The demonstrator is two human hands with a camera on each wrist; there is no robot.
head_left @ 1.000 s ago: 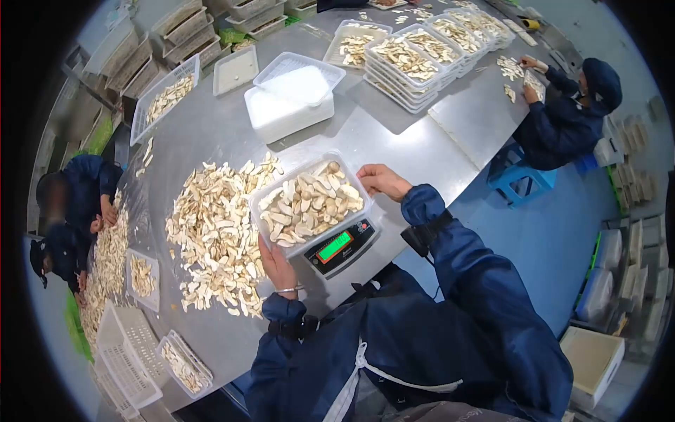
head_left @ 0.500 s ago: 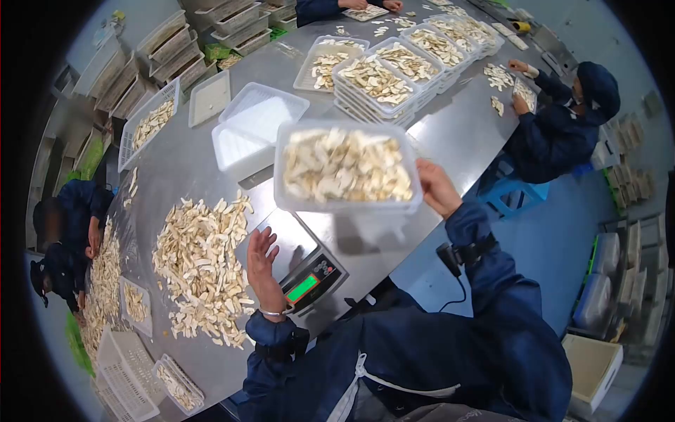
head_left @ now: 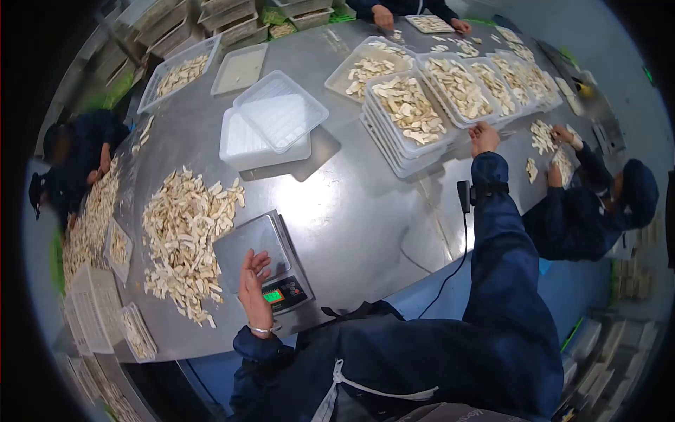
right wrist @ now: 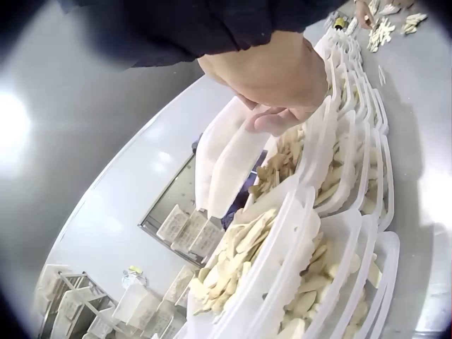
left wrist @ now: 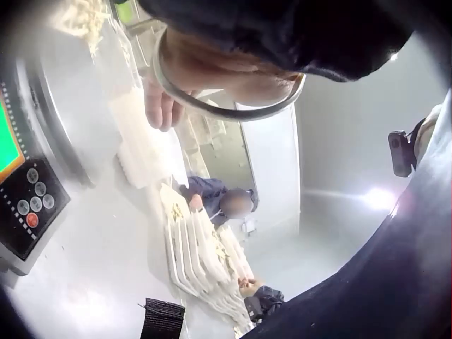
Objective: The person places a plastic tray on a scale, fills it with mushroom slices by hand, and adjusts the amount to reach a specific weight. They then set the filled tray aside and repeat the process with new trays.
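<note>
My right hand (head_left: 485, 138) reaches far forward and grips the near rim of a translucent plastic tray (right wrist: 229, 166) filled with sliced mushrooms (head_left: 457, 88). This tray sits among the stacked full trays, beside the nearest stack (head_left: 401, 151). My left hand (head_left: 253, 285) is held over the front of the digital scale (head_left: 253, 243), fingers loosely spread and nothing in them. The scale's metal pan is bare and its green display (left wrist: 8, 141) is lit. Left of the scale lies a large heap of mushroom slices (head_left: 186, 239).
Nested plastic trays (head_left: 267, 148) stand at the table's middle. A white basket (head_left: 91, 309) and small trays of slices (head_left: 137, 334) are at the left edge. Other people work at the left, far side and right (head_left: 598, 211). A black cable (head_left: 450, 271) hangs from my right wrist.
The full mushroom tray has gone from the scale, carried by my right hand forward and right to the stacks. My left hand has let go of it and stays by the scale.
</note>
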